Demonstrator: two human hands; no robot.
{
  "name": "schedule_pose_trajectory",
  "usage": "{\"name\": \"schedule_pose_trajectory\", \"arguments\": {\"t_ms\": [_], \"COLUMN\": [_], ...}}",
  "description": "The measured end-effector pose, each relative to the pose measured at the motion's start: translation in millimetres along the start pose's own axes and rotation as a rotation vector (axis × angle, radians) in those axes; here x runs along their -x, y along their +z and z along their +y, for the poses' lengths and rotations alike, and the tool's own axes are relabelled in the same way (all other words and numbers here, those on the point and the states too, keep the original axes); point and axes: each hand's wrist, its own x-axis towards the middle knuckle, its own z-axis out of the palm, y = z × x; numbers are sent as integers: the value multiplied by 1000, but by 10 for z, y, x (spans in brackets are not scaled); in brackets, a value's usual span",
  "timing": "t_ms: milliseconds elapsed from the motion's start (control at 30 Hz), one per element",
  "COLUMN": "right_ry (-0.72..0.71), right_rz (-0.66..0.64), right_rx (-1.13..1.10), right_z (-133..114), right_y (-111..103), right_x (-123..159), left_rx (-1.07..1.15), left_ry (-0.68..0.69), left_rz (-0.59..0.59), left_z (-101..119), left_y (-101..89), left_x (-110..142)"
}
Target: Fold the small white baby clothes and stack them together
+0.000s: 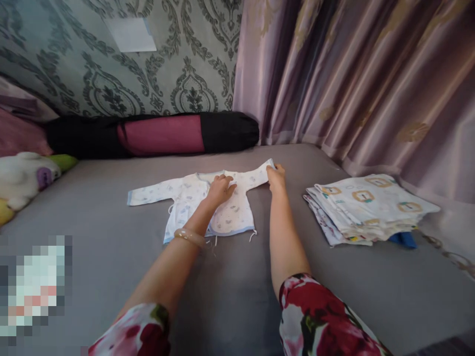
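A small white baby shirt point(232, 210) with pale blue trim and a faint print lies spread out on the grey bed sheet point(237, 296). Its sleeves reach out to both sides, and thin ties hang from the hem. My left hand point(221, 189) rests on the upper front of the shirt, thumb apart from the bent fingers, with nothing visibly held. At the end of the right-hand sleeve, my right hand point(276, 177) pinches the cuff between thumb and fingers.
A stack of folded printed cloths point(371, 202) sits at the right. A long black and maroon bag point(159, 134) lies along the wall. Curtains point(356, 74) hang behind the bed's right side. A plush toy point(22, 175) is at the left, above a pixelated patch.
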Motion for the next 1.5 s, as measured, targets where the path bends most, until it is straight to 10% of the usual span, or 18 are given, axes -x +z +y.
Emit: {"name": "schedule_pose_trajectory", "arguments": {"t_ms": [300, 900, 1500], "right_ry": [232, 315, 244], "right_rz": [-100, -241, -293], "right_rx": [-248, -550, -311], "right_z": [-294, -710, -637], "right_y": [-73, 166, 494], "right_x": [100, 518, 714], "left_rx": [-14, -22, 189], "left_ry": [40, -15, -261], "left_rz": [-63, -434, 119], "left_z": [-94, 50, -662], "left_y": [282, -60, -416], "left_x": [-307, -629, 690]}}
